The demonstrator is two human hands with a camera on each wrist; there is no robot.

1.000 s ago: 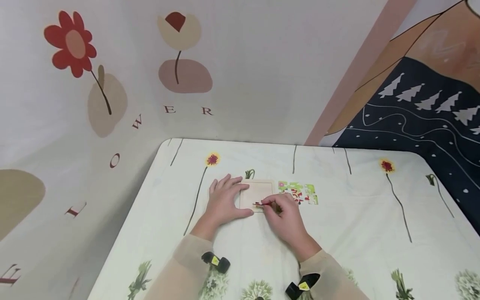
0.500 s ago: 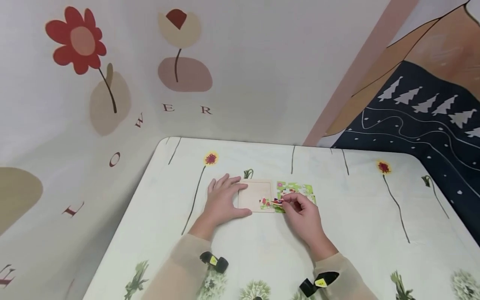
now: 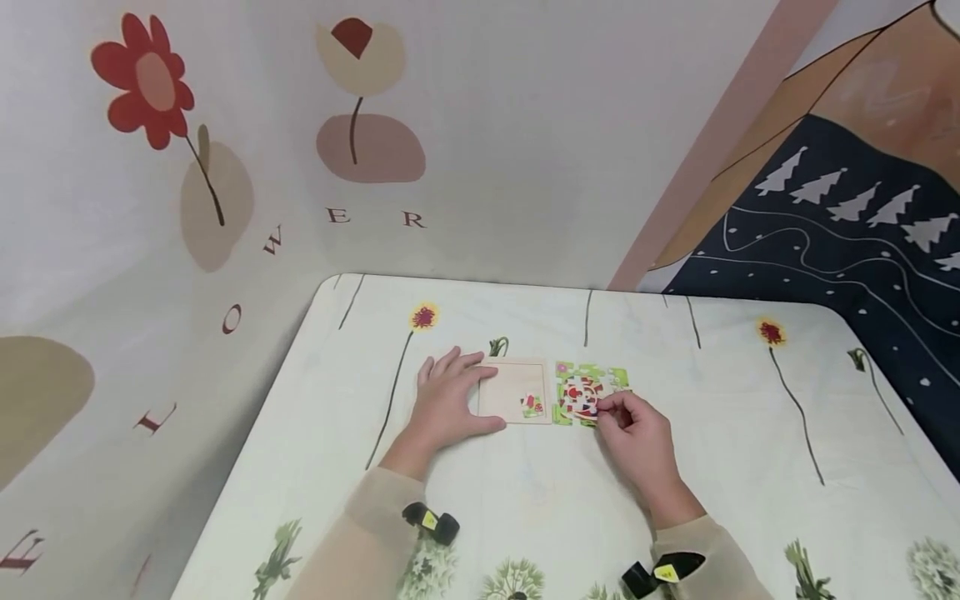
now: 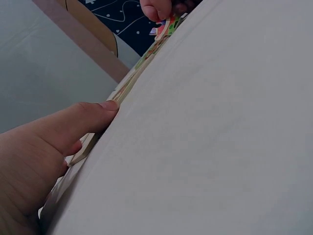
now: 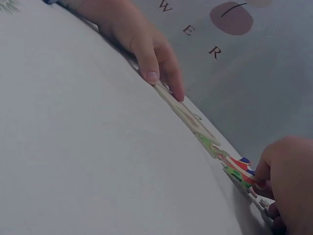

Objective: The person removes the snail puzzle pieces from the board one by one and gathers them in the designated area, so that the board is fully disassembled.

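My left hand (image 3: pixel 447 404) lies spread at the left side of a shallow wooden puzzle tray (image 3: pixel 504 390), thumb on the near edge and index finger across the far left corner. A single colourful jigsaw piece (image 3: pixel 532 406) sits in the tray's near right corner. Just right of the tray lies a group of jigsaw pieces (image 3: pixel 581 395), green around a red and white picture. My right hand (image 3: pixel 642 435) is at the near right of that group. Between its thumb and fingers it pinches a red and blue jigsaw piece (image 5: pixel 240 164), seen tilted in the right wrist view.
A white cloth with printed flowers covers the table (image 3: pixel 720 417). Behind it hangs a printed fabric backdrop (image 3: pixel 525 167). Each wrist carries a black strapped camera, such as the left wrist camera (image 3: pixel 431 522).
My right hand has moved right from the tray to the loose pieces, leaving one jigsaw piece in the tray's near right corner. My left hand has stayed in place.
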